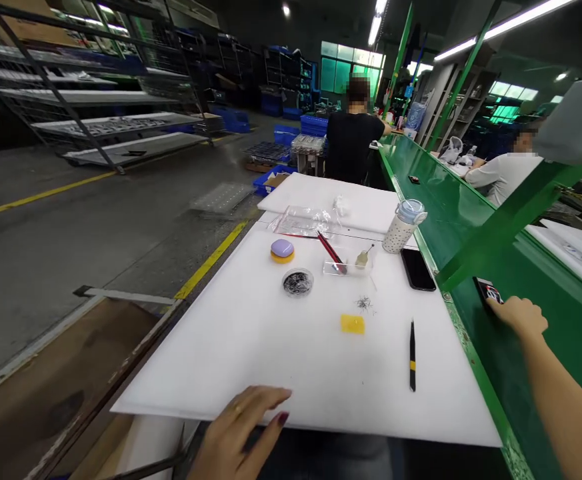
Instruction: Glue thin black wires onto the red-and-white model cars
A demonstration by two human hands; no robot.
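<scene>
My left hand (243, 427) rests at the near edge of the white work board (251, 347), fingers stretched out flat and holding nothing. My right hand (519, 315) reaches out over the green conveyor (561, 333) and closes on a small black device (485, 291) with a red and white mark. On the board lie black tweezers with a yellow band (413, 347), a yellow pad (353, 324), a small heap of tiny dark parts (365, 304) and a round dish of dark parts (298, 282).
Also on the board are a purple and yellow round case (282, 251), a clear tray with a red-handled tool (331, 253), a black phone (417, 269) and a dotted bottle (403, 227). Two people work further along the conveyor. Metal racks stand at far left.
</scene>
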